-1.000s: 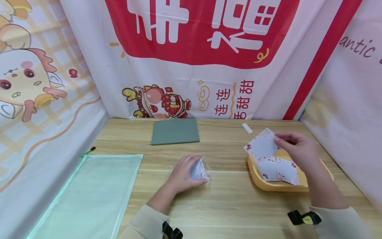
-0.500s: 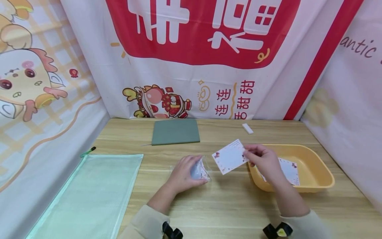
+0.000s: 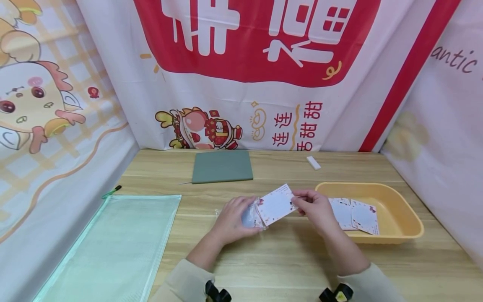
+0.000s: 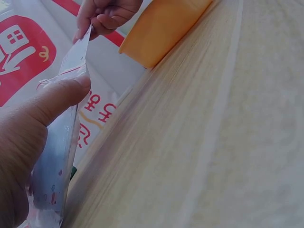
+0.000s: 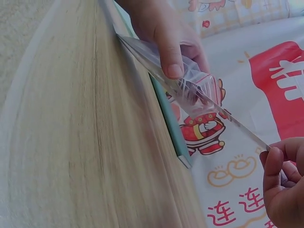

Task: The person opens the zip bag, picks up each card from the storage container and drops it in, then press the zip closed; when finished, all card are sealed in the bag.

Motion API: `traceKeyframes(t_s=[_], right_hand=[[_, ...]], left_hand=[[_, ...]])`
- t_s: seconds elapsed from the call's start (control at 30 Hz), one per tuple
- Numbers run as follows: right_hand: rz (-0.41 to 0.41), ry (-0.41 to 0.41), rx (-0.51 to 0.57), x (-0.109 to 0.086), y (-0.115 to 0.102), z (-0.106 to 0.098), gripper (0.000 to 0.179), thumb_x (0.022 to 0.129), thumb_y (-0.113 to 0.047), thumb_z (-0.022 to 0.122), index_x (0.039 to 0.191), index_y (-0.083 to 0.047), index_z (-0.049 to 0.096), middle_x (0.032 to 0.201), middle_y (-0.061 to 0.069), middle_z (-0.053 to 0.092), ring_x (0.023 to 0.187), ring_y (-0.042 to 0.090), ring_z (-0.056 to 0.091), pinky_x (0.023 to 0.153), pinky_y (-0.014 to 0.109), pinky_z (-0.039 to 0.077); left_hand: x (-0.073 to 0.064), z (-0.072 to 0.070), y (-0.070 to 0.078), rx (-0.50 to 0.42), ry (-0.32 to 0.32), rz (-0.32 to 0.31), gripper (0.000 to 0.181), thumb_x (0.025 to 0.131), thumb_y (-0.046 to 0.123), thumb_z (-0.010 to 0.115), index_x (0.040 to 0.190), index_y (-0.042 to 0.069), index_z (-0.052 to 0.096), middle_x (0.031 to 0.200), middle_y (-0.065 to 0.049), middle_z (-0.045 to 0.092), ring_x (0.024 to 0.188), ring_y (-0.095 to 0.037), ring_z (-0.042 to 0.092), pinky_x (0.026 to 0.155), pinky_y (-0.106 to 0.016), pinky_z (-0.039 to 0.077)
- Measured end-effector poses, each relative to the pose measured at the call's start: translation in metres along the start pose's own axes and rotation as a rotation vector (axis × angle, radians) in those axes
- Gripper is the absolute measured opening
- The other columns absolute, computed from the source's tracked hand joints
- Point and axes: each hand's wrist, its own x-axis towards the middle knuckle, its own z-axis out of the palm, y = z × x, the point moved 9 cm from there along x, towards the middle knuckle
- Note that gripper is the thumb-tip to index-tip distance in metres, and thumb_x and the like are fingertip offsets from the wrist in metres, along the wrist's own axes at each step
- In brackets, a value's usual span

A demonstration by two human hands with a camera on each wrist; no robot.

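My left hand (image 3: 232, 220) grips a clear zip bag (image 5: 147, 52) by its sides, and the bag's mouth gapes toward the right. Printed cards show through the plastic in the left wrist view. Between thumb and fingers my right hand (image 3: 315, 207) pinches a white card (image 3: 277, 204) with small reddish prints along its border. The card's far end is at the bag's mouth, and in the right wrist view it reaches inside the plastic. Two similar cards (image 3: 364, 217) lie in the yellow tray (image 3: 400, 209) to the right of my right hand.
A green notebook (image 3: 222, 167) lies at the back of the wooden table, and a small white block (image 3: 313, 162) is farther right. On the left lies a mint zip pouch (image 3: 113, 243) with a dark-tipped pull. Printed cloths (image 3: 241, 96) hang around the table.
My right hand has carried the card left from over the yellow tray to the bag's mouth. My left hand and the bag have stayed in place.
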Motion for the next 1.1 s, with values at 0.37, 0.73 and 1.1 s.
traceKeyframes(t_s=[0.37,0.73,1.1], right_hand=[[-0.005,0.043,0.022,-0.01,0.007,0.02,0.028,0.092,-0.009,0.066,0.116,0.004,0.064,0.087,0.002,0.067,0.067,0.009,0.058,0.062,0.019,0.053],[-0.018,-0.071,-0.022,-0.01,0.016,0.029,0.028,0.094,-0.013,0.063,0.119,0.0,0.066,0.093,0.005,0.066,0.073,0.013,0.058,0.066,0.022,0.054],[-0.106,-0.158,-0.186,-0.006,0.012,0.023,0.031,0.094,-0.025,0.065,0.121,-0.009,0.069,0.108,0.009,0.072,0.078,0.013,0.056,0.06,0.023,0.05]], left_hand=[[0.0,0.0,-0.003,0.005,-0.008,-0.044,0.089,0.071,0.053,0.08,0.143,0.013,0.049,0.135,-0.007,0.057,0.126,-0.026,0.051,0.108,-0.05,0.04],[0.001,-0.001,-0.002,-0.002,0.01,-0.024,0.087,0.071,0.051,0.081,0.142,0.01,0.05,0.134,-0.008,0.058,0.125,-0.027,0.053,0.107,-0.05,0.041],[0.0,-0.002,0.0,-0.022,0.022,-0.007,0.086,0.07,0.048,0.082,0.14,0.01,0.052,0.133,-0.008,0.059,0.124,-0.027,0.053,0.107,-0.049,0.042]])
